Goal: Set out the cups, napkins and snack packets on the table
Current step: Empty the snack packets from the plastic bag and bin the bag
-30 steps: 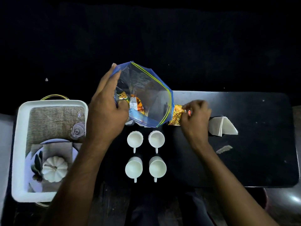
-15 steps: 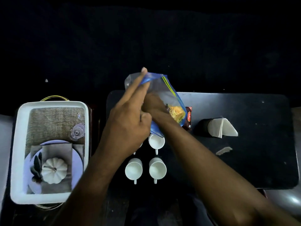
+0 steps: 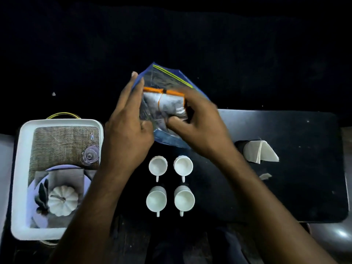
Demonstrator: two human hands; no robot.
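Observation:
Above the black table (image 3: 285, 187) my left hand (image 3: 127, 128) holds a clear zip bag (image 3: 167, 79) with a blue rim by its left side. My right hand (image 3: 200, 122) grips a silver snack packet (image 3: 169, 103) with an orange top edge at the bag's mouth. Several white cups (image 3: 158, 166) stand in a square block on the table below the hands, handles toward me. A dark holder with white folded napkins (image 3: 261, 152) stands to the right of the cups.
A white tray (image 3: 19, 178) at the left holds a burlap mat, a small glass (image 3: 90, 154), a plate with a grey napkin and a white pumpkin (image 3: 62, 201). A scrap of paper (image 3: 265, 176) lies near the napkins.
My right hand, which was reaching inside the bag, has come up out of it with the silver packet. The bag's mouth has opened wider and turned toward me.

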